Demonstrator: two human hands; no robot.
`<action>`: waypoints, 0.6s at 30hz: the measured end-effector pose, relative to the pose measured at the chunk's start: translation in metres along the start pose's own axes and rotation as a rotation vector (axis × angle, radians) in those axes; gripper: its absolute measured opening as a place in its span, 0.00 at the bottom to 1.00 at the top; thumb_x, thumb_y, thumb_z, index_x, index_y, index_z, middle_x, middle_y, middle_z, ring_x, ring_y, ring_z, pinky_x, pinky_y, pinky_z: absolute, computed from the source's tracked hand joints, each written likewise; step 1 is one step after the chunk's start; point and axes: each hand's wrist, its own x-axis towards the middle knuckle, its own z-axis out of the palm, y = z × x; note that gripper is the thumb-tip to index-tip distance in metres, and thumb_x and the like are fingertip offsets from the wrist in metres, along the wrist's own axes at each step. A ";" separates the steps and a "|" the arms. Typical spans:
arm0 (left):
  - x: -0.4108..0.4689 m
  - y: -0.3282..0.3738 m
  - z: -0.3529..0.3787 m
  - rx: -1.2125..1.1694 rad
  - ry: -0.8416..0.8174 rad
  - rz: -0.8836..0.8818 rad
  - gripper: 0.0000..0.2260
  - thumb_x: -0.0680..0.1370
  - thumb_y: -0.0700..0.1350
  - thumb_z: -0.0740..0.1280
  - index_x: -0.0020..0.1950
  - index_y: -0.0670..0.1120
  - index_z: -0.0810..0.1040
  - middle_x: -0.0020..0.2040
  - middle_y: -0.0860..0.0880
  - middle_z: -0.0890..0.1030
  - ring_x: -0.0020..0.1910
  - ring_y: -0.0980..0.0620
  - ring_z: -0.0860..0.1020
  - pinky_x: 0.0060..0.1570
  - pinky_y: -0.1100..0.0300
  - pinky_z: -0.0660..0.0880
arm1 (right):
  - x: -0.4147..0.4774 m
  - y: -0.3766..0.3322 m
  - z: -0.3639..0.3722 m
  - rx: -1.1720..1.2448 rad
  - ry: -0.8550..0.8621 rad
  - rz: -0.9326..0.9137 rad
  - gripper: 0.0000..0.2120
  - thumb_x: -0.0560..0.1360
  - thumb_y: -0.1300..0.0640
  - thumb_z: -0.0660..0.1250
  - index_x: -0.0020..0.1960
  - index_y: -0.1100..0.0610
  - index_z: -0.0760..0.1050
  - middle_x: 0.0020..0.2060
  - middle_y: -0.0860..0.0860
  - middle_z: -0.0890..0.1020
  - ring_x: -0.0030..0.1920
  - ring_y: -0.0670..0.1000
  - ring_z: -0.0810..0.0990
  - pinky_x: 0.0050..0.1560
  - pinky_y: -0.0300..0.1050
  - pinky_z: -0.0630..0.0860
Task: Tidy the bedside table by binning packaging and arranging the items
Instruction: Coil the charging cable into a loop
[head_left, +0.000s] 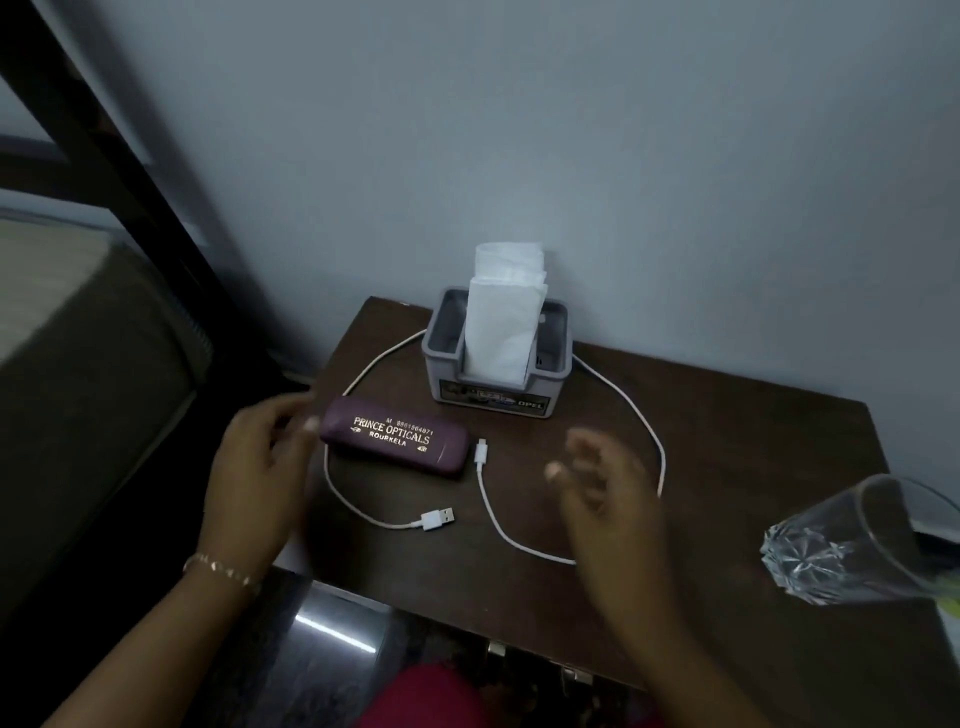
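Fingers hang loose and hold nothing on the left hand (254, 467) and right hand (608, 499) (both blurry), above the white cable (434, 519) lying on the table (727, 493) round the tissue holder (493, 384), so a hard tug may tip it.
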 end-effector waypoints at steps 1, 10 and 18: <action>-0.007 -0.014 -0.005 0.096 0.012 -0.098 0.10 0.76 0.42 0.66 0.56 0.45 0.77 0.55 0.41 0.79 0.53 0.43 0.78 0.56 0.52 0.74 | -0.006 0.001 0.005 -0.108 -0.082 -0.007 0.12 0.75 0.55 0.68 0.58 0.52 0.75 0.53 0.45 0.77 0.56 0.50 0.77 0.59 0.53 0.74; -0.016 -0.007 0.018 0.522 -0.149 -0.357 0.16 0.74 0.57 0.63 0.47 0.45 0.79 0.54 0.42 0.78 0.52 0.42 0.79 0.51 0.53 0.75 | -0.017 0.000 0.030 -0.725 -0.310 -0.052 0.10 0.77 0.49 0.60 0.47 0.54 0.75 0.54 0.50 0.74 0.57 0.52 0.74 0.55 0.46 0.72; 0.021 -0.009 0.008 0.657 -0.217 -0.418 0.18 0.73 0.50 0.66 0.56 0.38 0.73 0.55 0.34 0.78 0.53 0.35 0.78 0.51 0.52 0.75 | -0.016 -0.009 0.000 -0.862 -0.237 -0.003 0.10 0.76 0.51 0.55 0.48 0.51 0.75 0.48 0.48 0.80 0.52 0.50 0.78 0.49 0.43 0.73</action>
